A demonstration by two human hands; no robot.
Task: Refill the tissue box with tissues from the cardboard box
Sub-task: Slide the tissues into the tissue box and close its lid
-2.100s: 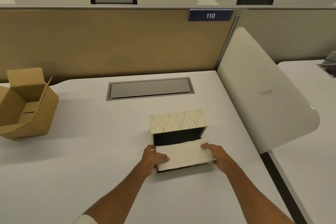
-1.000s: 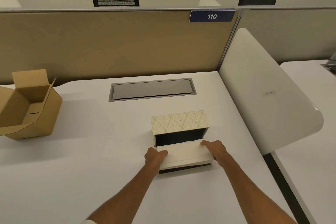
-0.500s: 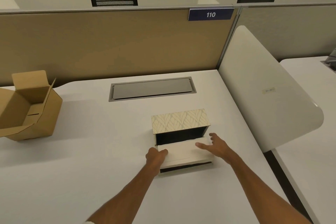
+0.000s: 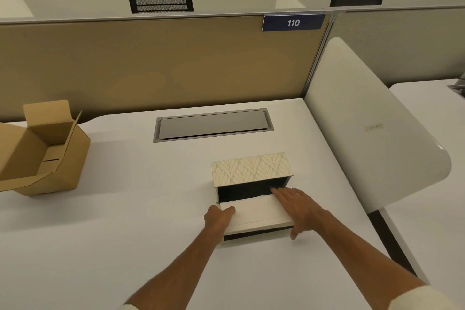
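Note:
A leaf-patterned tissue box (image 4: 251,168) stands on the white desk with its dark inside facing me. A white stack of tissues (image 4: 254,211) lies partly inside it, its near part sticking out. My left hand (image 4: 218,219) presses on the stack's left end, thumb on top. My right hand (image 4: 298,206) lies flat along the right end, fingers spread and reaching into the box's opening. The brown cardboard box (image 4: 41,151) sits open at the far left; I see no tissues in it.
A grey cable hatch (image 4: 214,124) is set into the desk behind the tissue box. A tan partition (image 4: 151,63) closes the back. A white curved divider (image 4: 372,121) stands to the right, with another desk beyond.
The tissue stack has slid further into the tissue box. My right hand has opened and moved forward along the stack's right end into the opening. My left hand stays at the left end.

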